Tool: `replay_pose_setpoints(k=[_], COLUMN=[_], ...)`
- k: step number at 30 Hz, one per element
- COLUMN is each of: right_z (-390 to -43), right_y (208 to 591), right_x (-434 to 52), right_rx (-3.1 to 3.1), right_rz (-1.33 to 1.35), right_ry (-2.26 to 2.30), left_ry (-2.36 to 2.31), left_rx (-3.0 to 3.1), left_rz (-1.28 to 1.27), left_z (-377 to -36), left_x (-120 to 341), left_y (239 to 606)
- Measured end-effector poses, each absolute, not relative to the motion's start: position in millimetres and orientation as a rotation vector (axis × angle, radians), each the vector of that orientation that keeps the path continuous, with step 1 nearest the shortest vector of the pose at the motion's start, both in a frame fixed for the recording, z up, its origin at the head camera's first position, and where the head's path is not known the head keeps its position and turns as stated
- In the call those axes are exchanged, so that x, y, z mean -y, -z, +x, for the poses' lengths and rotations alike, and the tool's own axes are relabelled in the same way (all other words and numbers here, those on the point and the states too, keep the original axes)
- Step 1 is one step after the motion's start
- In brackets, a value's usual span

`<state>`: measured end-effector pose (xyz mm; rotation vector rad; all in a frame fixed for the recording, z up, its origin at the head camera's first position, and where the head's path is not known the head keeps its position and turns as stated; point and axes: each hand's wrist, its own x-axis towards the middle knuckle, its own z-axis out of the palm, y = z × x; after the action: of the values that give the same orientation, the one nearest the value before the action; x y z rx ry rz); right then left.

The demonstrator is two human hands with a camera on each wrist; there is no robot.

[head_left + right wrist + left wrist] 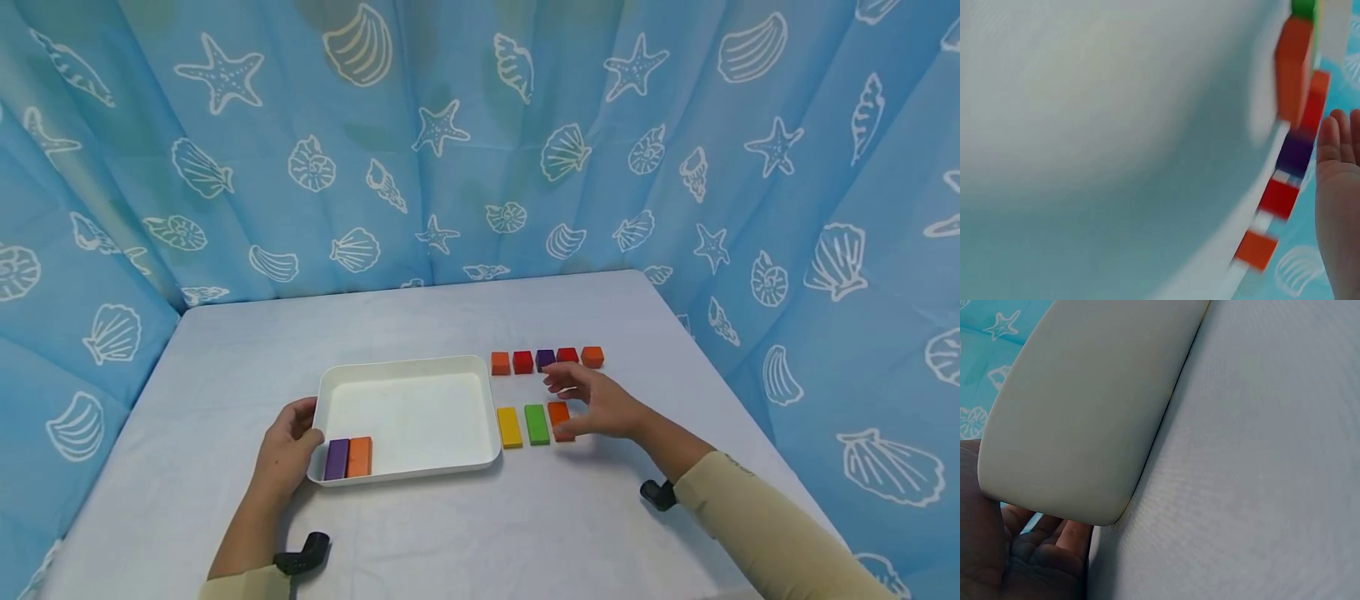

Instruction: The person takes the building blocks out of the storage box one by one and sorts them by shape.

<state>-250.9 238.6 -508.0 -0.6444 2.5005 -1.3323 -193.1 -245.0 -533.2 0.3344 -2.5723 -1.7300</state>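
A white tray (405,363) lies on the table with a purple block (337,459) and an orange block (359,456) side by side in its front left corner. My left hand (288,437) holds the tray's front left corner; in the left wrist view its fingers (1041,556) curl by the tray wall (1085,412). My right hand (592,400) hovers with fingers spread and holds nothing. It is over a long orange block (558,414), beside a green block (536,423) and a yellow block (509,427).
Behind the right hand runs a row of small cubes: orange (500,363), red (522,362), purple (544,359), red (567,355), orange (592,357). A blue seashell curtain (480,150) closes in the grey table (450,542) on three sides.
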Motion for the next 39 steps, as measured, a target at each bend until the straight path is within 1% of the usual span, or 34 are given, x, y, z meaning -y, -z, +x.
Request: replay_pose_setpoints(k=[5, 12, 18, 21, 24, 30, 39], right_z=[-250, -259, -261, -260, -257, -250, -251], right_y=[500, 489, 483, 482, 487, 496, 503], right_x=[-202, -134, -55, -16, 13, 39, 43], right_rx=[-2.297, -2.051, -2.001, -2.082, -2.195, -2.349, -2.419], right_rz=[-0.703, -0.851, -0.895, -0.877, -0.862, -0.972, -1.038], right_ry=[1.591, 1.666, 1.549, 1.405, 1.204, 0.820, 0.738], left_ry=[1.750, 1.731, 1.733, 1.755, 1.768, 1.732, 1.723], left_rx=[2.571, 2.590, 2.594, 2.583, 2.581, 2.623, 2.625], left_rz=[0.317, 0.343, 0.357, 0.351, 0.343, 0.364, 0.335], left_z=[-192, -195, -194, -195, -194, -191, -192], left_x=[246, 246, 248, 248, 248, 250, 248], left_y=[534, 532, 528, 529, 532, 532, 531])
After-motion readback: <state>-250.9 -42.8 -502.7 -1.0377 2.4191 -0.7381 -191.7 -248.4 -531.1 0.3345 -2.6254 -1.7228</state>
